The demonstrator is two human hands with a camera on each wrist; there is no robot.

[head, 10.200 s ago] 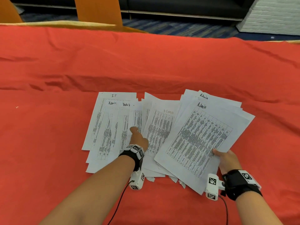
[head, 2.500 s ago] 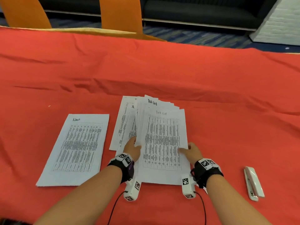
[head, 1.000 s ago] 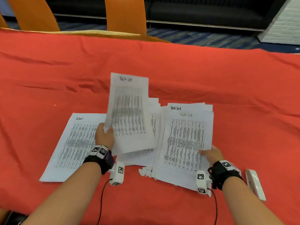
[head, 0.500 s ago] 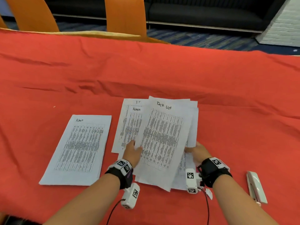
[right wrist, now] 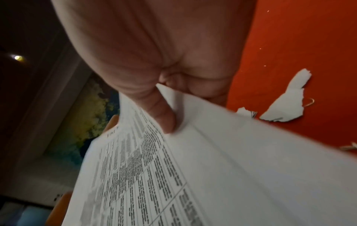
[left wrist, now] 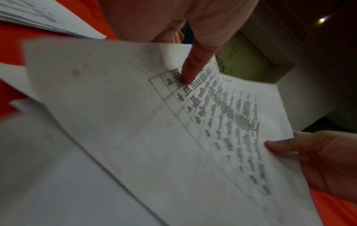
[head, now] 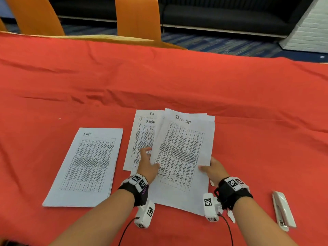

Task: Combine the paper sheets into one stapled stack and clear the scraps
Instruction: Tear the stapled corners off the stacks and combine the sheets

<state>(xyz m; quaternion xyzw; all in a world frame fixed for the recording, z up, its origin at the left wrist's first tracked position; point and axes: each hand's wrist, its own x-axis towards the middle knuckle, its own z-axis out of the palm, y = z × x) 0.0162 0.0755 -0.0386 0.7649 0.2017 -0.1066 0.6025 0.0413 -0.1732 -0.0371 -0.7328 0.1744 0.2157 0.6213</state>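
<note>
Several white printed sheets headed "Task list" (head: 182, 157) are raised off the red cloth and tilted. My right hand (head: 213, 170) pinches their right edge, its thumb (right wrist: 164, 116) on top and the fingers curled below. My left hand (head: 148, 164) holds their left edge, one finger (left wrist: 193, 67) pressing on a printed sheet; its other fingers are hidden under the paper. Sheets marked "IT" and "Admin" (head: 142, 135) lie flat beneath and to the left. A separate "Admin" stack (head: 88, 166) lies further left. Torn paper scraps (right wrist: 286, 100) lie by my right wrist (head: 230, 214).
A white stapler (head: 282, 210) lies on the red tablecloth (head: 177, 82) at the near right. Bent staples sit among the scraps. Orange chairs (head: 138, 16) stand past the far table edge.
A second ago my left hand held one sheet raised apart on the left. That sheet has come over onto the right-hand pile, and both hands now hold the sheets together.
</note>
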